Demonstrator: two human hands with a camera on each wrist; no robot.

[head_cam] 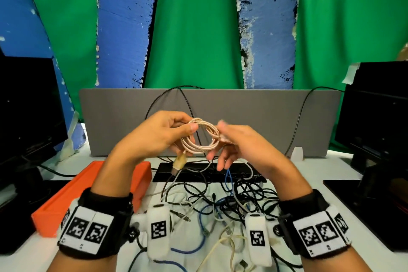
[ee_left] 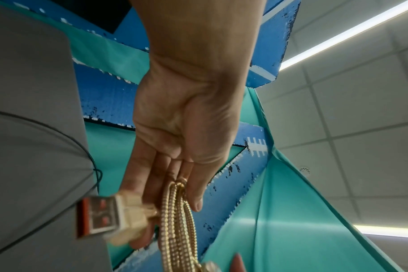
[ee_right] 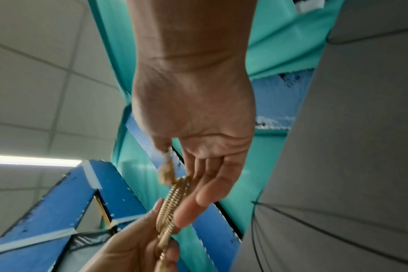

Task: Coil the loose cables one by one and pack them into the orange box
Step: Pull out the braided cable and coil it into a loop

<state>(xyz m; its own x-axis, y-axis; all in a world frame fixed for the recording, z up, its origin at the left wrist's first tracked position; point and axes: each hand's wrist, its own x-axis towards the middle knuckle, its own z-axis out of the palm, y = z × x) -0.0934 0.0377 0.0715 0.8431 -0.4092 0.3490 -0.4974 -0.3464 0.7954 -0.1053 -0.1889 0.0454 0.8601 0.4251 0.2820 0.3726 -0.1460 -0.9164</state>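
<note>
Head view – left hand [head_cam: 157, 133] grip pinches gold cable coil [head_cam: 202, 137]; right hand [head_cam: 237, 142] fingers loose beside it

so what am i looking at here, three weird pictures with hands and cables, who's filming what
A person wears three cameras. The wide picture comes from the head; the other two look up along each wrist. The left hand pinches a coiled gold cable, its USB plug dangling. The right hand is at the coil's other side, blurred, fingers mostly straight. Below lies a tangle of loose cables on a white table, with an orange box at the left.
</note>
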